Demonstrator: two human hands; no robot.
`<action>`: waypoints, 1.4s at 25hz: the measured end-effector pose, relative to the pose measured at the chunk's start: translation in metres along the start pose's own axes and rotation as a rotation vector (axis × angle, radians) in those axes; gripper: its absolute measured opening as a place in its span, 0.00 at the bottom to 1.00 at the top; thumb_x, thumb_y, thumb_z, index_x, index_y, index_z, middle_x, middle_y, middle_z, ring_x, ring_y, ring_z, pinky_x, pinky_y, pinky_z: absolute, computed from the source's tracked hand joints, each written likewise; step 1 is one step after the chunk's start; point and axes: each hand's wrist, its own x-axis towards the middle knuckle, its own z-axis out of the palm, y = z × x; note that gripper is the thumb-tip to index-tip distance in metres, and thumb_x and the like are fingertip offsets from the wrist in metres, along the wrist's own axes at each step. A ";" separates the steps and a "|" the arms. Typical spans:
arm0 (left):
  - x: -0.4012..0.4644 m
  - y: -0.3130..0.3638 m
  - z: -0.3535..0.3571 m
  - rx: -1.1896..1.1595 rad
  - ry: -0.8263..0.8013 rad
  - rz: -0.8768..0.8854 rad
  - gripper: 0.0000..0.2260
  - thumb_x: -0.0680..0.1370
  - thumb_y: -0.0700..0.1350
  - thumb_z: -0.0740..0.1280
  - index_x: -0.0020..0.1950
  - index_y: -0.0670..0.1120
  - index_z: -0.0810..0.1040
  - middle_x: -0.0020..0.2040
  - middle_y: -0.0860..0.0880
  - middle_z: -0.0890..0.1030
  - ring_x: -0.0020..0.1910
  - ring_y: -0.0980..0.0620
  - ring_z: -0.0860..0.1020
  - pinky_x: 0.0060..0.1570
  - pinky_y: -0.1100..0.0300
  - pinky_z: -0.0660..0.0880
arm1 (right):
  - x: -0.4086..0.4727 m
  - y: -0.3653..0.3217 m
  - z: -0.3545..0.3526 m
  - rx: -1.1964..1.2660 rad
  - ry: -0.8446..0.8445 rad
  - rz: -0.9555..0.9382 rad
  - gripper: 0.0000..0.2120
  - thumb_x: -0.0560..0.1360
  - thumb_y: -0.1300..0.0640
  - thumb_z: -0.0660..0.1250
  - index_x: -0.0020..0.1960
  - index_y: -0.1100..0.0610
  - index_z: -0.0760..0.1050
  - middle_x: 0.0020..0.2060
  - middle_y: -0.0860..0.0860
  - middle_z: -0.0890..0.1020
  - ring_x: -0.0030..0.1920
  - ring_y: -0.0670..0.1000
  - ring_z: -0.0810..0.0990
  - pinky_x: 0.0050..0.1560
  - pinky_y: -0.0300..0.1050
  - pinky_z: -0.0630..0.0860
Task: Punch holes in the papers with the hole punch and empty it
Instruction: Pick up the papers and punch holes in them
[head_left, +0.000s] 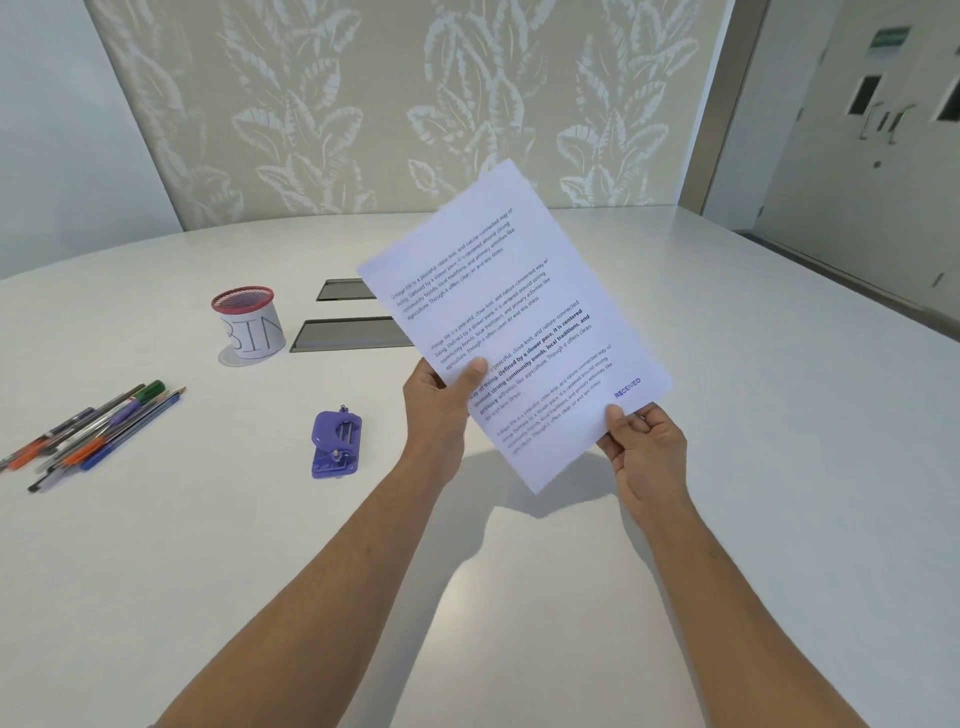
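From the head view, you are holding the papers (519, 322) up off the white table (753, 467) in the centre of the frame, tilted so the top corner leans toward the upper right. Your left hand (441, 400) pinches the left edge, thumb pressed on the printed face and fingers hidden behind the sheet. Your right hand (641, 447) pinches the lower right corner, just below the blue "RECEIVED" stamp (627, 388), thumb on top and fingers curled underneath. Whether you hold one sheet or several cannot be told.

The purple hole punch (336, 443) lies on the table at centre left, just left of your left forearm and apart from both hands. Above it, toward the upper left, stands the cup labelled "BIN" (249, 322) with its red mesh rim. A loose bunch of pens and pencils (93, 431) lies at the left edge. Two grey cable hatches (348, 335) sit in the table behind the papers.
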 end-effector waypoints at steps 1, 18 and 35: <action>0.003 0.005 -0.005 -0.023 0.020 0.002 0.14 0.76 0.34 0.70 0.61 0.35 0.76 0.58 0.41 0.83 0.55 0.40 0.82 0.56 0.42 0.78 | 0.002 -0.004 -0.005 -0.033 0.003 -0.009 0.10 0.79 0.71 0.63 0.54 0.60 0.79 0.43 0.49 0.87 0.47 0.47 0.85 0.49 0.42 0.82; 0.023 0.053 -0.043 0.529 -0.054 0.087 0.15 0.73 0.40 0.73 0.56 0.50 0.74 0.56 0.50 0.83 0.54 0.48 0.82 0.54 0.49 0.79 | 0.034 -0.069 -0.009 -0.391 -0.014 -0.272 0.11 0.79 0.68 0.65 0.48 0.53 0.80 0.40 0.43 0.86 0.41 0.47 0.80 0.48 0.49 0.76; 0.002 0.016 -0.047 0.525 0.039 0.054 0.12 0.76 0.37 0.70 0.56 0.49 0.77 0.51 0.54 0.83 0.51 0.50 0.82 0.50 0.55 0.79 | 0.018 -0.020 -0.012 -0.532 -0.068 -0.150 0.13 0.77 0.68 0.67 0.53 0.50 0.80 0.50 0.48 0.85 0.51 0.52 0.84 0.54 0.50 0.80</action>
